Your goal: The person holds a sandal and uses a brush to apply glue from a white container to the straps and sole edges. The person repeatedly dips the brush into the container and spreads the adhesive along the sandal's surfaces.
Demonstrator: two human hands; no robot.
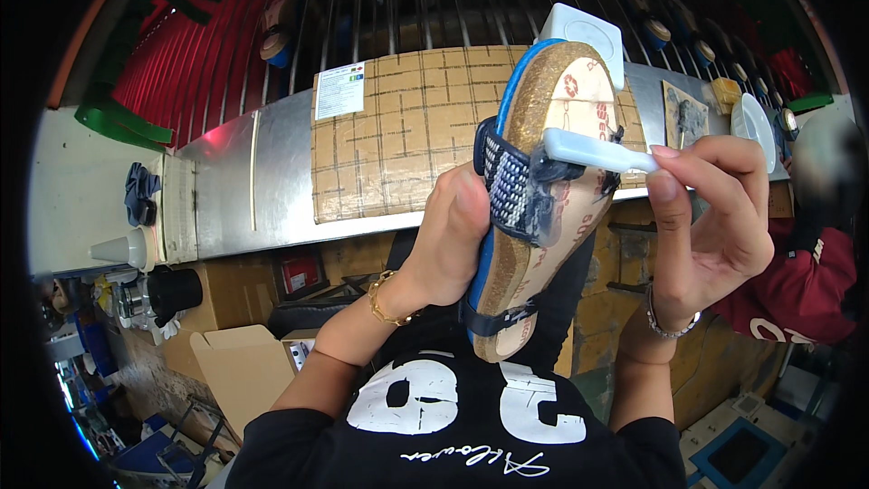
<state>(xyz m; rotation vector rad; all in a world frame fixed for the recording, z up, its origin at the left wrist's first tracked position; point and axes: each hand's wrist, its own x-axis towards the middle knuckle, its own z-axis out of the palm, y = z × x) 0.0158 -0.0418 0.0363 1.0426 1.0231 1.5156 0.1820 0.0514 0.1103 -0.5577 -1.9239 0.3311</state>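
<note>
My left hand [448, 231] grips a cork-soled sandal [566, 208] by its left side, holding it up with the pale, printed underside toward me. A dark blue and white woven strap [511, 177] wraps over the cork edge, and its dark ends lie against that underside. A narrower dark strap [507, 319] crosses near the heel end. Between thumb and fingers, my right hand [715, 217] pinches the handle of a pale blue brush [602, 152]. Its head rests over the strap ends, where the surface looks dark and smeared. The bristles are mostly hidden.
Beneath the sandal, a cardboard sheet [398, 136] lies on the metal bench [222, 186]. A white container [588, 32] stands behind it. At right are a yellow sponge [724, 95], a white bowl [751, 131] and a person's maroon sleeve [797, 294]. Rollers with more sandals run behind.
</note>
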